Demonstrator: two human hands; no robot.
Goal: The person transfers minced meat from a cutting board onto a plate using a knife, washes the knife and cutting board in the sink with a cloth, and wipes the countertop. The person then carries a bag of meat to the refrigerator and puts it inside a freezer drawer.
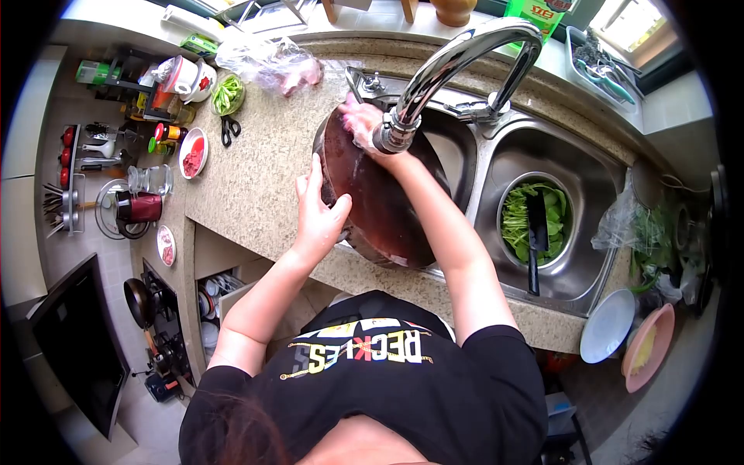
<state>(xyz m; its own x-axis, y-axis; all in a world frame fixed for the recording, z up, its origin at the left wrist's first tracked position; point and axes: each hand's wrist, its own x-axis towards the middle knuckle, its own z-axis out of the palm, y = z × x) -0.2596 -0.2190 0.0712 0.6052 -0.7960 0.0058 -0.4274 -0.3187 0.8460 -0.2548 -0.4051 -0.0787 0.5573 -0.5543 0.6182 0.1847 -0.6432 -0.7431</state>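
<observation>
A large round dark-brown chopping board (pixel 387 205), wet and shiny, is tilted over the left sink basin (pixel 453 147). My left hand (pixel 316 213) holds its left rim, the thumb apart from the fingers. At the board's far edge is my right hand (pixel 364 125), wet and smeared by motion; whether its fingers hold anything is unclear. The chrome faucet (pixel 457 66) arches over, its spout (pixel 397 133) hiding part of my right wrist.
The right basin (pixel 597 167) contains a bowl of green leaves (pixel 554 209) and a black-handled tool (pixel 536 232). Scissors (pixel 229 130), a bowl of red meat (pixel 194 155) and a plastic bag (pixel 267 62) lie left on the counter. Basins (pixel 607 325) stand at right.
</observation>
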